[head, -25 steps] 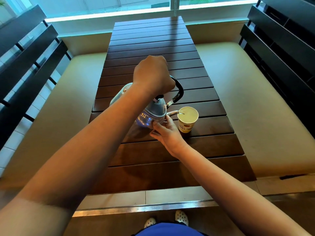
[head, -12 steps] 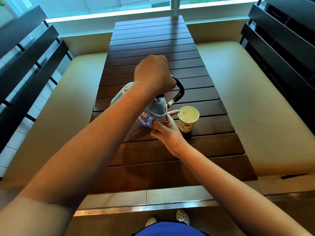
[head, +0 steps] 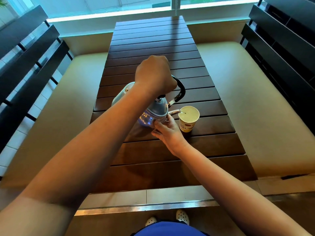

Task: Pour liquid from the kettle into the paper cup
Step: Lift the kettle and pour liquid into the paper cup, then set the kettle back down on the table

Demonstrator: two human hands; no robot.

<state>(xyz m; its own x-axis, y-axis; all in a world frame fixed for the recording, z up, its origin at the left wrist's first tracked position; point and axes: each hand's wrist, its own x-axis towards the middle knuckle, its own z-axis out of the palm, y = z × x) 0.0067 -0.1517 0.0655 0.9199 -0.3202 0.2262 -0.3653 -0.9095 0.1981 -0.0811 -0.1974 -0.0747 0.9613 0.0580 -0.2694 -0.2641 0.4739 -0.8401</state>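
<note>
A silver metal kettle (head: 153,113) with a black handle is tilted to the right above the dark slatted table (head: 153,40). My left hand (head: 155,74) is closed around its handle from above. My right hand (head: 167,132) rests against the kettle's lower front side, fingers spread on the metal, just left of the cup. The thin spout reaches over the rim of a paper cup (head: 188,119), which stands upright on the table. A small stream drops from the spout into the cup.
Beige cushioned benches (head: 247,99) run along both sides of the table, with dark slatted backrests (head: 281,48) behind them. A bright window ledge lies at the far end. My feet show below the table's near edge.
Hands, kettle and cup hold nearly the same pose. The spout stays over the cup's rim with liquid running throughout.
</note>
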